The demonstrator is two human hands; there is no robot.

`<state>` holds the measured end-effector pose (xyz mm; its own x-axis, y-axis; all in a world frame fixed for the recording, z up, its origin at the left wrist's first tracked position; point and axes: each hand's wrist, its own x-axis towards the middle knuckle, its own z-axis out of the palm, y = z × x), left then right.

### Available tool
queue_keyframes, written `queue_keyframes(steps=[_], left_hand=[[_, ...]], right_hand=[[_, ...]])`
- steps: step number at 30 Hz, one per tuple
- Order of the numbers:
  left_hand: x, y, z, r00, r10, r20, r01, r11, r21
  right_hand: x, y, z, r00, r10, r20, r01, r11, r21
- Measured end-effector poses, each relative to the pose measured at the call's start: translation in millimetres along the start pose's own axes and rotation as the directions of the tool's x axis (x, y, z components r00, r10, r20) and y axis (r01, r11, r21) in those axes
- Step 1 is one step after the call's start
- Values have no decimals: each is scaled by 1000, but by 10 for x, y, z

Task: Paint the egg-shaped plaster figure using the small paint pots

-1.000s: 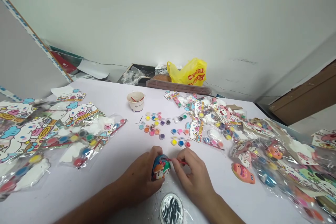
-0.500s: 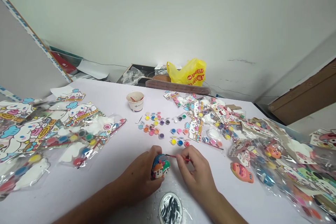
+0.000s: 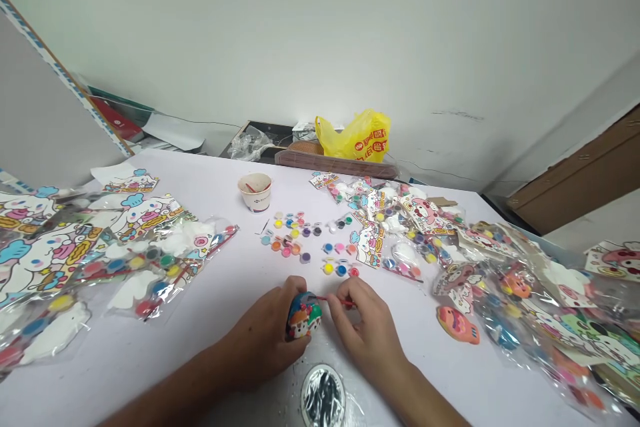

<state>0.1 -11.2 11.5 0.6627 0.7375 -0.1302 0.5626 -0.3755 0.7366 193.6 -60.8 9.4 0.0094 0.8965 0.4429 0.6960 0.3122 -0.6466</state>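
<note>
Evidently, you're painting: lower centre, your left hand (image 3: 270, 328) clasps the figurine (image 3: 304, 321), your right hand (image 3: 369, 323) pinches the brush (image 3: 323, 298); the next stroke likely needs steadiness.

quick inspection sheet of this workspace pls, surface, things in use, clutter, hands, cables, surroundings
Surface: white table; a dark-centred disc lies at the near side.
Things in use: painted figure; red brush, tip at the figure's top, contact unclear; paint pots beyond the hands; cup upright, a red stick inside.
Clutter: packets on both sides; orange piece beside the right-hand ones.
Hands: left hand grips the figure; right hand pinches the brush.
Cables: thin cord along the wall.
Surroundings: pale wall, marked on the right; yellow bag behind the table.
</note>
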Motion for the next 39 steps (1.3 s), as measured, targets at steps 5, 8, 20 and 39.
queue_keyframes(steps=[5,8,20,39], left_hand=[[2,15,-13,1000,-9,5,9,1000,-4],[5,19,-21,1000,-14,4,14,1000,-2],[-5,42,-29,999,-30,18,30,1000,2],[6,-5,1,1000,-15,3,15,1000,-4]], right_hand=[[-8,-1,-10,1000,-16,-6,16,999,52],[-13,1,-4,999,-14,29,13,999,45],[-5,2,4,1000,19,-10,-19,1000,21],[7,12,-3,1000,3,16,-4,999,47]])
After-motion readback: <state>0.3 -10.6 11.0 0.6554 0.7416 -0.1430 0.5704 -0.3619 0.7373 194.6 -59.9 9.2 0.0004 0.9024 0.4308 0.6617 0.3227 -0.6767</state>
